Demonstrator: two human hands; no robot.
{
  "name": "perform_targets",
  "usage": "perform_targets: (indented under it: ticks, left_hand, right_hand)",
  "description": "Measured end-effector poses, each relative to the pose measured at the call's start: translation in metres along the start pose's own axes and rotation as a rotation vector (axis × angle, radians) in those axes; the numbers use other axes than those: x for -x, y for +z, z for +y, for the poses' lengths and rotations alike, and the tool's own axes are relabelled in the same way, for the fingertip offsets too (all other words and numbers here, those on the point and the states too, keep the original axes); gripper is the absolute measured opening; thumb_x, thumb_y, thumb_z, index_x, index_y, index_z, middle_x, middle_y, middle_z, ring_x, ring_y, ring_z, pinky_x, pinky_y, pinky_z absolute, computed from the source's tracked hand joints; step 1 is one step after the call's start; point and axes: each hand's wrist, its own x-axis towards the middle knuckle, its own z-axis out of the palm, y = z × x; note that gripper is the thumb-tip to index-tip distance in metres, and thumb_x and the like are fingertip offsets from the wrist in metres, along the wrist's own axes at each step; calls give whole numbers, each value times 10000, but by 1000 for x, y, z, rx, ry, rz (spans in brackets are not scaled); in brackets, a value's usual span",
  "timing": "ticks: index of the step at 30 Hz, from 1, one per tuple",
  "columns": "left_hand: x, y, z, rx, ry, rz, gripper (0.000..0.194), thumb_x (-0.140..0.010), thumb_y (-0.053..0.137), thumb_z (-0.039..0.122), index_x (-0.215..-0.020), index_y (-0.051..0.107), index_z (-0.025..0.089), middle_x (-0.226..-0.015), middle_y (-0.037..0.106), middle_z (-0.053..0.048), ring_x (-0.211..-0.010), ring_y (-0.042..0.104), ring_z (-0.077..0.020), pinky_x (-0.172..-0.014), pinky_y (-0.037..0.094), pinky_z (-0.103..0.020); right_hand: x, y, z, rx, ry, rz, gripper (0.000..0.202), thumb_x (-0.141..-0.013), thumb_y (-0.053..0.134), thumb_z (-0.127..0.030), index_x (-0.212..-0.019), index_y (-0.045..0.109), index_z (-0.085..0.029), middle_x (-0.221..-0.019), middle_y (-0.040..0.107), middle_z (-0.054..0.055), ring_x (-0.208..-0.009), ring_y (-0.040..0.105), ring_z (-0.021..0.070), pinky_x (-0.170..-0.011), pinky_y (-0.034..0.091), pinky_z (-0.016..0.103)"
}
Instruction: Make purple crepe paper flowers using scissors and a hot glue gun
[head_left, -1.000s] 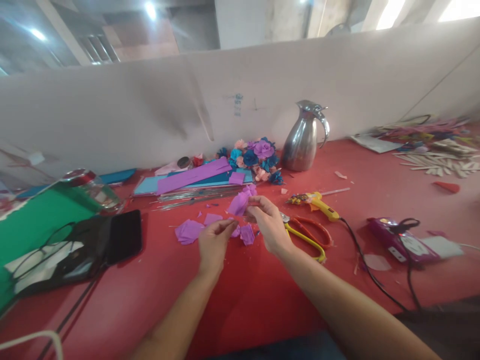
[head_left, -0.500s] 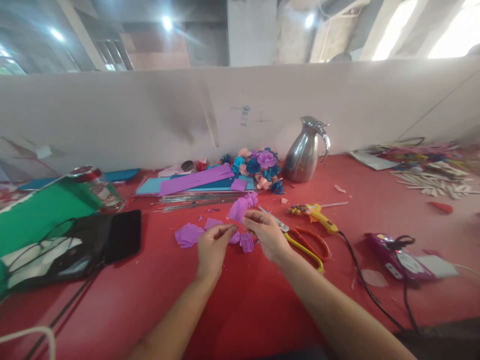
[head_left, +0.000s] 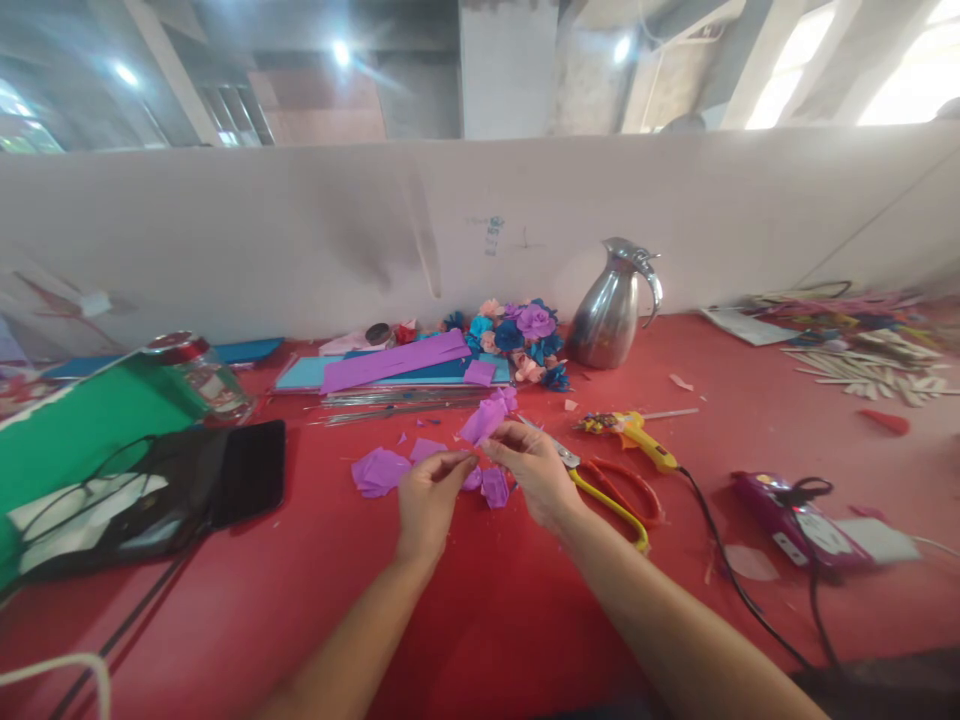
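My right hand [head_left: 534, 470] pinches a purple crepe-paper petal [head_left: 481, 422] between thumb and fingertips, and the petal points up and away from me. Close beside it on the left, my left hand [head_left: 431, 505] is closed in a pinch, its fingertips near the petal's lower end. What those left fingers hold, if anything, is too small to make out. Under and around the hands lie loose purple paper pieces [head_left: 377, 472] and a folded purple piece [head_left: 495, 487]. A metal cutting tool with one yellow and one red handle [head_left: 611, 500] lies right of my right hand.
Behind are paper flowers [head_left: 534, 322], a purple paper strip [head_left: 394, 360], thin wires [head_left: 390, 405] and a steel jug [head_left: 606, 310]. A yellow glue gun [head_left: 645, 440] with black cord and a purple power strip [head_left: 795, 520] lie right. Left are a phone [head_left: 249, 472] and a jar [head_left: 199, 375].
The view has shifted very slightly. Both hands stay in nearly the same place, with the fingertips a little moved around the purple petal.
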Motion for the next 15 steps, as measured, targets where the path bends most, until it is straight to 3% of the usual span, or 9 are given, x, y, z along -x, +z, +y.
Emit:
perform_targets:
  ticks: [7,15]
  left_hand:
    - [0,1,1,27,10,-17,210,-628,746,370,-721,744,182,-714,723,-40,-674,623,-180,-658,481,-280]
    - [0,2,4,42,-19,3,206,-623,750,361,-713,740,176,-700,716,-38,-656,608,-168,-644,470,-273]
  right_hand:
    - [1,1,0,3,-31,-25,259,-581,768,-395,-671,626,-199,-634,594,-12,-619,537,133,-580,426,248]
    - [3,2,-7,-92,-77,-15,251,-590,770,-298,-757,606,-207,-706,597,-24,-641,542,110,-596,434,226]
